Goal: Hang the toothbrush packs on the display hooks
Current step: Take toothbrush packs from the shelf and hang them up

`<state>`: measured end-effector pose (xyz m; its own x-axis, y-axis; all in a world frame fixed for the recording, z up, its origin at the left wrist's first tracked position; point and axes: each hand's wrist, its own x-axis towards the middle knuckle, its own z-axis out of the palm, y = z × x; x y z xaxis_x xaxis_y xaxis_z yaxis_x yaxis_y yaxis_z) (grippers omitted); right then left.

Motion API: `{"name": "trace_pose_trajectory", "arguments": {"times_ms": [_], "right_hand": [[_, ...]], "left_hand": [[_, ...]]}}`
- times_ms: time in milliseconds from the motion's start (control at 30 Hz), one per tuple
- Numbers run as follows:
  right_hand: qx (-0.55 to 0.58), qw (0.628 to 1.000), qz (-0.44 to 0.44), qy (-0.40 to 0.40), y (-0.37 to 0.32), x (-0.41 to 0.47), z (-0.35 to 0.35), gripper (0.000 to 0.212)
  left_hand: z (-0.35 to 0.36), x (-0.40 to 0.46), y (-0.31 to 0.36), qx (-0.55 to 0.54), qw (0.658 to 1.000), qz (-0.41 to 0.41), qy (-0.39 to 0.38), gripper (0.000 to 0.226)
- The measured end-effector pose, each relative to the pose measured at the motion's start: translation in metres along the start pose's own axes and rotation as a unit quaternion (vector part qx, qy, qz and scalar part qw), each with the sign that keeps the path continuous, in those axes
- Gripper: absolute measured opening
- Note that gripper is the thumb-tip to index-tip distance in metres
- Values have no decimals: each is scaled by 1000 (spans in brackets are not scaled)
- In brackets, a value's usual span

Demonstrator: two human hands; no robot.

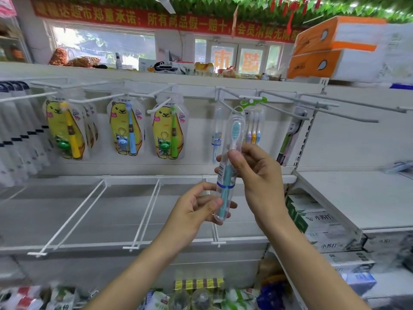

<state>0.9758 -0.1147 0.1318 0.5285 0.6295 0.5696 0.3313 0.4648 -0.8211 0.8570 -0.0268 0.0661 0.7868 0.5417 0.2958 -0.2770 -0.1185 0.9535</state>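
A clear tube pack with a teal toothbrush stands upright in front of the display wall. My right hand pinches its middle and my left hand holds its lower end. Its green hanger loop sits at the tip of a white display hook. Yellow bear toothbrush packs hang on hooks to the left. A pack of several small brushes hangs just behind the tube.
Bare white hooks jut out at the upper right. A white shelf with wire dividers lies below the hooks. Orange boxes sit on top at the right, and cartons are stacked at the lower right.
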Motion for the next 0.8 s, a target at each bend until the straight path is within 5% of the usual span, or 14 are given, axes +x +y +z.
{"name": "trace_pose_trajectory", "arguments": {"times_ms": [800], "right_hand": [[-125, 992, 26, -17, 92, 115, 1, 24]], "left_hand": [[-22, 117, -45, 69, 992, -30, 99, 15]]}}
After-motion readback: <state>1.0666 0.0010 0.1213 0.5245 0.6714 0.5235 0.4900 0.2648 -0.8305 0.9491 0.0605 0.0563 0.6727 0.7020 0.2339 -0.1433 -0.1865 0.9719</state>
